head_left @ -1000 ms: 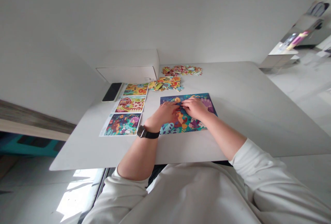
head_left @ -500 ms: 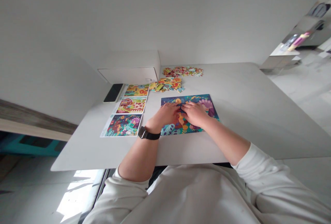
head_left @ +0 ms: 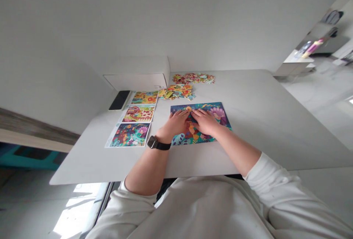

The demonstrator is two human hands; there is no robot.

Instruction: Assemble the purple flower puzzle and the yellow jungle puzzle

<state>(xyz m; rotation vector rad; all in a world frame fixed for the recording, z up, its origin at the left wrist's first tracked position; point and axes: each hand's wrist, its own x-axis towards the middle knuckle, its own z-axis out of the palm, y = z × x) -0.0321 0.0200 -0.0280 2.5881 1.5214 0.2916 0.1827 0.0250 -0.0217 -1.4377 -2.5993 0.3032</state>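
Note:
A colourful jigsaw puzzle [head_left: 201, 138] with a dark blue and teal picture lies flat on the table in front of me. My left hand [head_left: 178, 121] rests on its left part, fingers stretched out and palm down. Beside it, my right hand [head_left: 204, 121] lies flat on the middle of the puzzle, its fingers also extended. The fingertips of both hands come close together near the puzzle's upper middle. Neither hand holds anything. The hands cover part of the picture. A black watch [head_left: 158, 143] is on my left wrist.
Left of the puzzle lies a sheet with several printed pictures [head_left: 131, 135]. A phone [head_left: 119, 100] is beside its top, before a white box [head_left: 135, 81]. Loose puzzle pieces form a nearer pile [head_left: 179, 91] and a farther pile [head_left: 194, 78] on the white table [head_left: 261, 121].
Both hands have shifted slightly over the puzzle, and the right fingers now lie a little flatter. The whole view has moved slightly. Puzzle, sheet and piles stay in place.

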